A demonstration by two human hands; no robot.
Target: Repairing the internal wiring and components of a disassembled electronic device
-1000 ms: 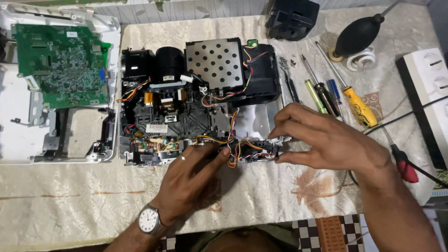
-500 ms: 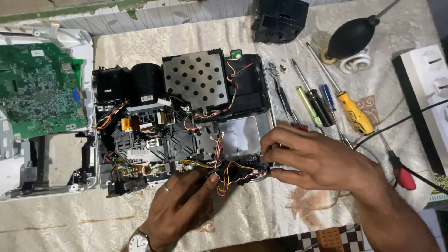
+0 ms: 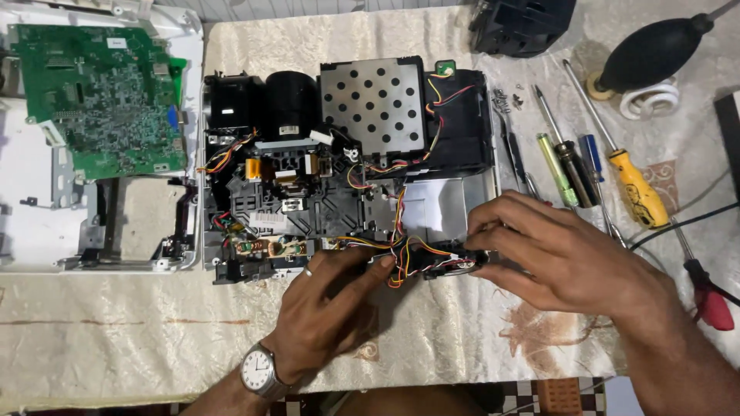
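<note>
A small black part (image 3: 455, 266) trailing a bundle of red, yellow and black wires (image 3: 401, 258) sits at the front edge of the opened device chassis (image 3: 231, 266), just off its lower right corner. The right hand (image 3: 563, 258) curls over this part, fingers pressed together and pinching it from above and the side. The left hand (image 3: 327, 308), with a ring on one finger and a wristwatch (image 3: 257, 371) on the wrist, has its fingertips bunched at the wire bundle, touching the wires just beside the part; whether it grips them cannot be told.

The chassis works as an open tray. Inside it, at the back, stand a black box-shaped module (image 3: 231, 104) and a black cylinder (image 3: 291, 104) side by side, then a perforated metal plate (image 3: 374, 104), then a black housing (image 3: 466, 127) with more coloured wires. In front lie a black inner frame (image 3: 293, 208) and a bare grey metal floor (image 3: 432, 208).

To the left, a white cover shell (image 3: 31, 223) lies open, holding a green circuit board (image 3: 92, 100) in its upper part.

To the right, on the cream tablecloth (image 3: 154, 339), lie small screws (image 3: 505, 98), several screwdrivers including a yellow-handled one (image 3: 636, 189) and a red-handled one (image 3: 713, 304), a black rubber air blower (image 3: 651, 54) and a white spiral lamp (image 3: 651, 98). A black block (image 3: 524, 23) sits at the top edge.
</note>
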